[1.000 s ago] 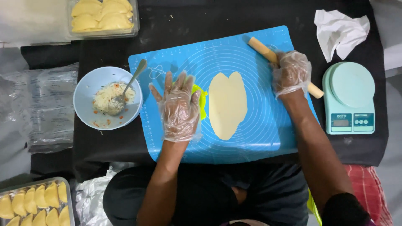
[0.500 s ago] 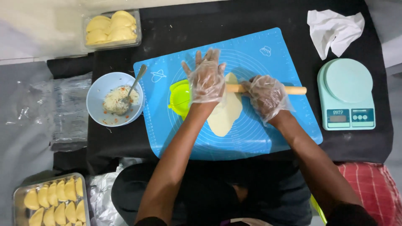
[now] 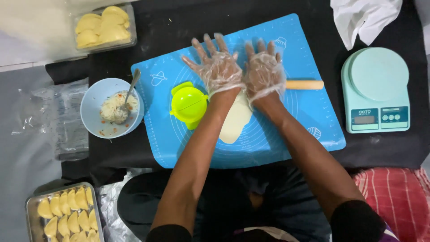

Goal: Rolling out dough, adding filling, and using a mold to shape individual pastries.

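Note:
Both my hands wear thin clear plastic gloves. My left hand and my right hand lie flat, fingers spread, side by side on a wooden rolling pin, whose right end sticks out past my right hand. The pin lies across a flattened pale yellow dough sheet on a blue silicone mat. My forearms hide the dough's upper part. A lime green round dumpling press sits closed on the mat, just left of my left wrist.
A light blue bowl of shredded filling with a metal spoon stands left of the mat. A mint kitchen scale is at right, crumpled white paper above it. Containers of folded yellow pastries sit at top left and bottom left.
My right hand carried the rolling pin from the mat's top right onto the dough. My left hand left the green press and joined it. Both palms now press flat, pin rolled farther away.

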